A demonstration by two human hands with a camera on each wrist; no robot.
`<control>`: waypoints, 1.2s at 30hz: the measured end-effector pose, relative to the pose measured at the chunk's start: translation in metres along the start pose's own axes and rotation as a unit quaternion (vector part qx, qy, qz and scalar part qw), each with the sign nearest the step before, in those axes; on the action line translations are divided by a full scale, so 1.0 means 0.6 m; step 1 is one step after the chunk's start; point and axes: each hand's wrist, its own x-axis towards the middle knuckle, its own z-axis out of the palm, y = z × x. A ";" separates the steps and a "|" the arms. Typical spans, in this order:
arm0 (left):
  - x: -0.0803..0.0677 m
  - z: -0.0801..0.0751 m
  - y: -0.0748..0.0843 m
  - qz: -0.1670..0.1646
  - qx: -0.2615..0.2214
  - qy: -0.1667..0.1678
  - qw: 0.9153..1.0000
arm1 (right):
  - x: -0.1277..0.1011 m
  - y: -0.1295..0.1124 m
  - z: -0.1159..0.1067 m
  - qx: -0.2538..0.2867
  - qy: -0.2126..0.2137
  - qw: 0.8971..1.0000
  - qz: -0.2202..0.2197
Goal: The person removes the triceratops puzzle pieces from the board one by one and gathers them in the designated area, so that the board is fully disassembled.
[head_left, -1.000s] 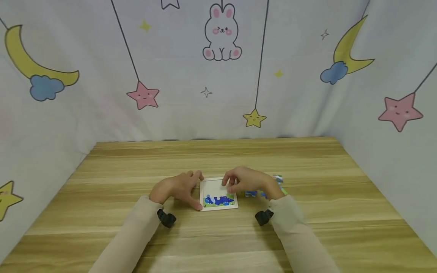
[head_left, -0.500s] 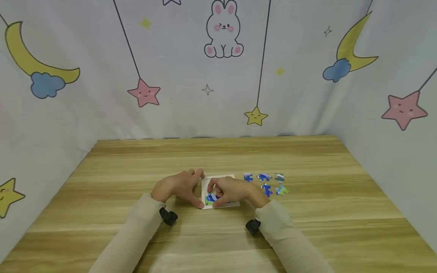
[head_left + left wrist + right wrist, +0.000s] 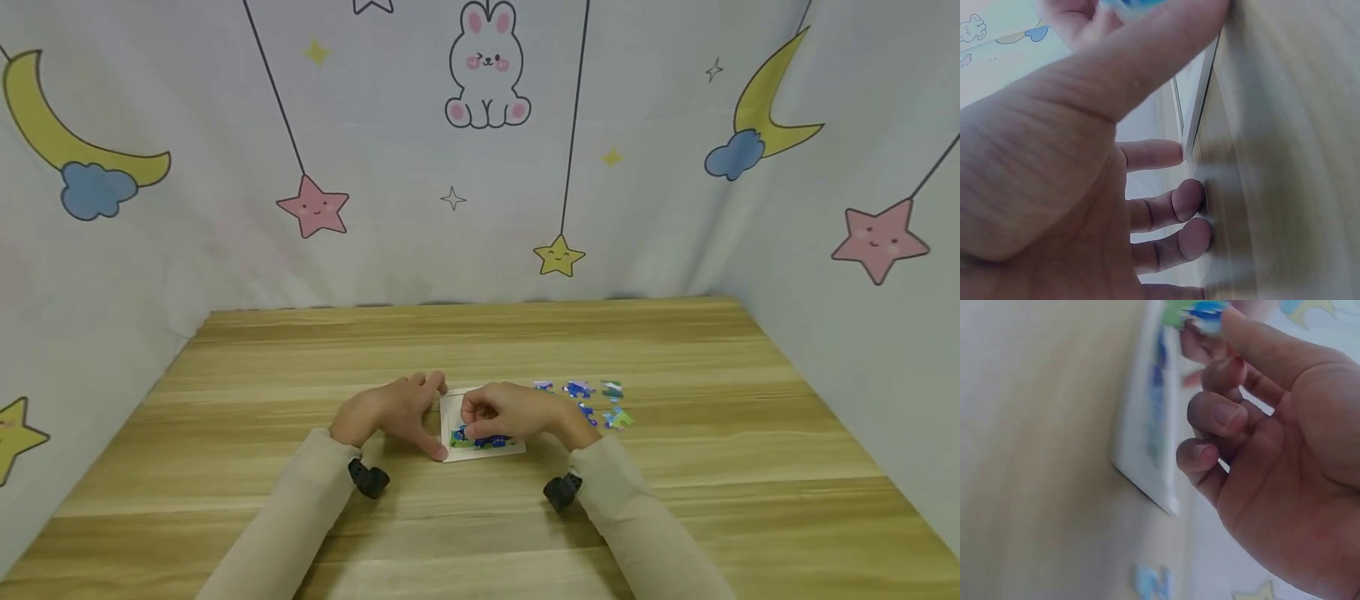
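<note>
From the head view, the puzzle board lies flat on the wooden table, and both hands are at it. The left hand rests on the table against the board's left edge, thumb at the near corner, fingers loosely spread along the side. The right hand hovers over the board, fingers curled and pinching a small puzzle piece above the board's lower left part. Right of the board, loose pieces lie scattered on the table.

In the left wrist view, the left hand's fingers press their tips against the board's edge, slightly apart from each other.

In the right wrist view, thumb and forefinger pinch the blue and green piece just over the board; the other fingers curl inward.
</note>
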 end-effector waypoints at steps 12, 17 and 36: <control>-0.001 0.001 -0.002 -0.003 0.001 0.001 1.000 | -0.011 0.000 -0.010 -0.034 0.002 0.998 0.055; 0.000 0.001 -0.003 0.008 -0.001 0.002 1.000 | 0.004 -0.005 0.013 -0.068 0.015 0.995 0.071; 0.003 0.000 0.002 -0.005 0.001 0.000 1.000 | -0.068 0.005 -0.067 -0.016 0.050 0.997 0.047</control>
